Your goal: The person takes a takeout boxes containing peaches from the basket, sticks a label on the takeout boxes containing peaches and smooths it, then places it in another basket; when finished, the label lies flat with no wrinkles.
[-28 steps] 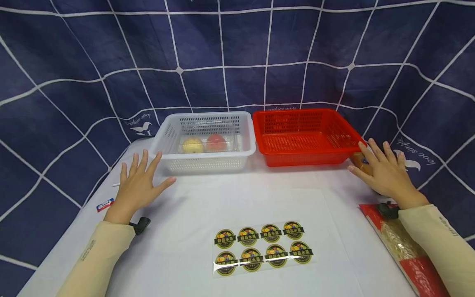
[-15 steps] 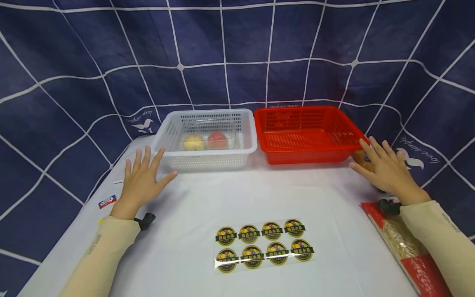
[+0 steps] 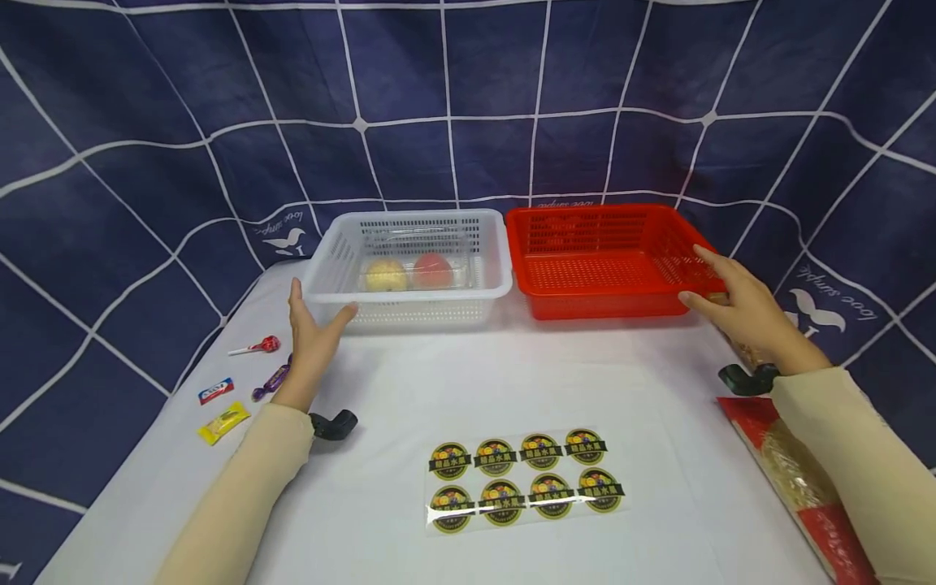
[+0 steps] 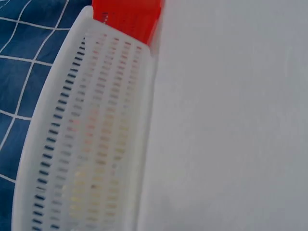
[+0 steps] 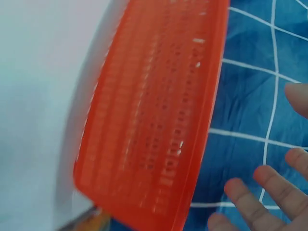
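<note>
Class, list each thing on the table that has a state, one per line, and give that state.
White basket: holds a clear box with two fruits.
Clear box: lid down, as far as the head view shows.
Red basket: empty.
Sticker sheet: flat, all eight stickers on.
Left hand: open, beside the white basket.
Right hand: open, at the red basket's corner.

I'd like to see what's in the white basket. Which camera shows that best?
The head view. It looks down into the white basket and shows a clear box holding a yellow fruit and a red fruit. The left wrist view shows only the basket's slotted outer wall, blurred. The right wrist view shows only the red basket.
</note>
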Demonstrator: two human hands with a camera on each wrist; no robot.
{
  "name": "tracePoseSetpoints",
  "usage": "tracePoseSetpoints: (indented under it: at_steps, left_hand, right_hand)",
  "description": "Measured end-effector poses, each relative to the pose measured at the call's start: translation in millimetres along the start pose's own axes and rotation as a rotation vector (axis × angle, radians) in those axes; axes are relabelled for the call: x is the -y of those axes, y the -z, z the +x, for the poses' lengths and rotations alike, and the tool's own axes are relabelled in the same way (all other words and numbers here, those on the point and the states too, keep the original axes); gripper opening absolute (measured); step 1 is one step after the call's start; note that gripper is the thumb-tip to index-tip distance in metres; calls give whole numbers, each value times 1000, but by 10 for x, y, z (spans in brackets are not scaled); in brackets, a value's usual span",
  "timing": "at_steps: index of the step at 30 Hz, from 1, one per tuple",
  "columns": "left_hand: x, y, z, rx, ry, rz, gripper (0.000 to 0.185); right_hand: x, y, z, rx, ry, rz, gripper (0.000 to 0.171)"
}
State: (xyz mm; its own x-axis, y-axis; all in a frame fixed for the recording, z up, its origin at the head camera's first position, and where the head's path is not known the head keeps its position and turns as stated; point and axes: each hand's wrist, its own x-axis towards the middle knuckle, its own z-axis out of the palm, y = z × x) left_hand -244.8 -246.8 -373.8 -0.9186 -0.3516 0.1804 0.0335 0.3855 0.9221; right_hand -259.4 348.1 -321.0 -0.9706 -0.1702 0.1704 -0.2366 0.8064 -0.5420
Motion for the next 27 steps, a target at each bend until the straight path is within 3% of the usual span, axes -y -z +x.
tracePoseSetpoints:
  at_steps: [5, 12, 16, 20, 27]
  left_hand:
    - [32, -195, 41, -116, 48, -267, 113]
    - [87, -448, 149, -254, -3, -482, 118]
    - [113, -567, 225, -285, -37, -529, 119]
    - [158, -601, 270, -304, -45, -520, 118]
    - [256, -588, 290, -293, -66, -470, 115]
  right_hand:
    - [116, -55, 94, -3, 5, 209, 86]
    - [250, -129, 226, 19, -3, 531, 78]
    - [352, -175, 333, 43, 16, 813, 73]
    - [443, -239, 450, 80, 23, 983, 65]
    - [593, -339, 627, 146, -34, 972, 55]
